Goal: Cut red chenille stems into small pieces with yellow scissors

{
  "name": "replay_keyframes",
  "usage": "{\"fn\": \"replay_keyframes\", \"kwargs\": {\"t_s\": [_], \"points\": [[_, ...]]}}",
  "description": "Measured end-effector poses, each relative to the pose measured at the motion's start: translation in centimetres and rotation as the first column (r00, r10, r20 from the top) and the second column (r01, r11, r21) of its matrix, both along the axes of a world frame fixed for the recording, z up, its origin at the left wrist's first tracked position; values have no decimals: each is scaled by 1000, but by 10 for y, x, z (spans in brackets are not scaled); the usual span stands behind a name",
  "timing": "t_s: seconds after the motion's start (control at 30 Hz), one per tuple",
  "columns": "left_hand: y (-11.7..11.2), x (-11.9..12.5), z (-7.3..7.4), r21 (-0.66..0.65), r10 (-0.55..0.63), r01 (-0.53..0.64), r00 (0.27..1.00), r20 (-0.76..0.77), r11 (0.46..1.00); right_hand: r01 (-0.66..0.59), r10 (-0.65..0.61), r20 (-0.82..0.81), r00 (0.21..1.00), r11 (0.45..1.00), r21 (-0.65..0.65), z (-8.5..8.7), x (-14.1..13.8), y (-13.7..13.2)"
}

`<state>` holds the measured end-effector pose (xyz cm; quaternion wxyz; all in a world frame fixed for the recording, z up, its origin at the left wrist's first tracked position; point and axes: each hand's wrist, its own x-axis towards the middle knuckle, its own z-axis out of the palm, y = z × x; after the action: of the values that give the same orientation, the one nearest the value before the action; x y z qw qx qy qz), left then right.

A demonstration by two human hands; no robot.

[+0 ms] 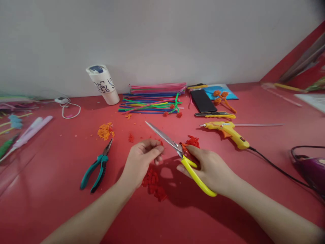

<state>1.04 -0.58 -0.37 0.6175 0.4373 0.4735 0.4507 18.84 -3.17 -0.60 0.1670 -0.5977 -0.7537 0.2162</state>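
My right hand (210,169) grips scissors (198,176) with yellow handles, their blades pointing up and to the left. Something red shows between its fingers near the pivot. Thumb and index of my left hand (144,156) pinch a small red piece (161,143), just left of the blades. Below the left hand lies a pile of red cut pieces (153,186) on the red table (122,220). Another red heap (192,141) sits behind the right hand. Small red crumbs (131,137) and a pile of orange bits (105,131) are farther left.
Teal pliers (98,169) lie left of my left hand. A yellow glue gun (228,132) with a cord is at the right. Pipe cleaners (152,101), a phone (203,100), a cutter knife (215,115) and a white tumbler (104,84) stand or lie along the wall.
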Motion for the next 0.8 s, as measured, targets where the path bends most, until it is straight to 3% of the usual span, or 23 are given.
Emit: {"fn": "replay_keyframes", "kwargs": {"t_s": [0.1,0.27,0.8], "points": [[6,-5,-1,8,89,-91,989,119,996,-57,35,222,974,994,92,-4,3,0],[7,-10,-1,39,132,-143,972,196,989,-118,47,377,925,979,168,-11,3,0],[4,-10,1,33,205,-222,941,270,975,-177,52,423,905,949,262,-18,0,-5]]}}
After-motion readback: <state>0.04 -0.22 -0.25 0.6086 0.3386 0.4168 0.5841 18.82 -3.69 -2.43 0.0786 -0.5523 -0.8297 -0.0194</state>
